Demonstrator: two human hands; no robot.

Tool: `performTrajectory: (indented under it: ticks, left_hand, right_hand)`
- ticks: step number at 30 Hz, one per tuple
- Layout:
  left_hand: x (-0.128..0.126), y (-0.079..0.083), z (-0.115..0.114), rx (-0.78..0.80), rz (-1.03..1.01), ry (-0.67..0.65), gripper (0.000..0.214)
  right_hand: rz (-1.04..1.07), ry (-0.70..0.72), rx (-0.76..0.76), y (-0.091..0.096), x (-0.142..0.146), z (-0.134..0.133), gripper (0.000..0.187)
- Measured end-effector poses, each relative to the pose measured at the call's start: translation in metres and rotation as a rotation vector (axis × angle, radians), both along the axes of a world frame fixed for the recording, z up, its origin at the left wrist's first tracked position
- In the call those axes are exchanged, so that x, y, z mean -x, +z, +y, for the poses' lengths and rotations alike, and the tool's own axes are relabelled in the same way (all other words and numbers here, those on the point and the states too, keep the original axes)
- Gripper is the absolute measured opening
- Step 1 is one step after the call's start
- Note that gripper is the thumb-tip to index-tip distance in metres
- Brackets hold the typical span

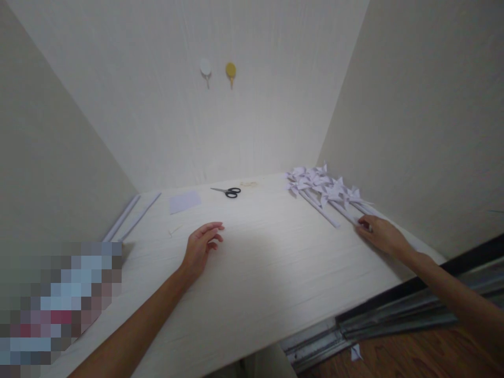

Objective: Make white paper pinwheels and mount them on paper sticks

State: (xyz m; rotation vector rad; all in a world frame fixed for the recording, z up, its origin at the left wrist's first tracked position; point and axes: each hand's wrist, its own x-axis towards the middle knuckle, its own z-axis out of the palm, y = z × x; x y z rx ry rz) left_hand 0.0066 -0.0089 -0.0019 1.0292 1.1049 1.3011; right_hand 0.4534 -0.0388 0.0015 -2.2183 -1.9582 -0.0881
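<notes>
At the right side of the white table (pixel 252 294), my right hand (pixel 378 233) is closed around the lower end of a rolled-paper stick of a white paper pinwheel (pixel 346 212). That pinwheel lies beside a pile of several others (pixel 311 181), their folded heads overlapping toward the wall. Over the middle-left of the table hovers my left hand (pixel 200 247), fingers loosely bent and apart, with nothing in it. Beyond it lie a square sheet of white paper (pixel 185 202) and black-handled scissors (pixel 232 192) with blades pointing left.
Rolled paper sticks (pixel 140 216) rest along the left wall. Thin scraps (pixel 249 184) lie near the back edge. A white hook (pixel 205 67) and a yellow hook (pixel 230 70) are on the wall. A blurred-out area covers the lower left. A paper piece (pixel 356 352) lies on the floor.
</notes>
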Motion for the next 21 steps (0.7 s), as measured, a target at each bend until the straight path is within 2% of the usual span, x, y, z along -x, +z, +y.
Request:
performTrajectory:
  ticks: [3,6,9,12,17,21]
  left_hand:
    - [0.000,-0.001,0.001,-0.006,0.022,0.000,0.029]
    - [-0.001,-0.003,0.002,-0.023,0.056,0.008,0.026]
    - [-0.003,-0.003,0.002,-0.037,0.085,0.028,0.022]
    - [-0.004,-0.004,0.002,-0.045,0.087,0.016,0.023]
    - [-0.004,-0.008,0.002,-0.061,0.075,0.043,0.024]
    - [-0.002,-0.010,0.003,-0.091,0.043,0.099,0.024]
  right_hand:
    - [-0.060,-0.061,0.006,0.005,0.003,-0.003,0.036]
    - [-0.110,-0.113,-0.074,0.013,0.013,-0.004,0.041]
    - [-0.098,-0.002,-0.137,0.019,0.039,-0.002,0.032]
    - [-0.051,0.174,-0.115,0.022,0.088,0.005,0.028]
    - [0.070,0.493,-0.043,0.022,0.199,0.017,0.024]
    - [0.048,0.642,-0.030,0.017,0.276,0.030,0.020]
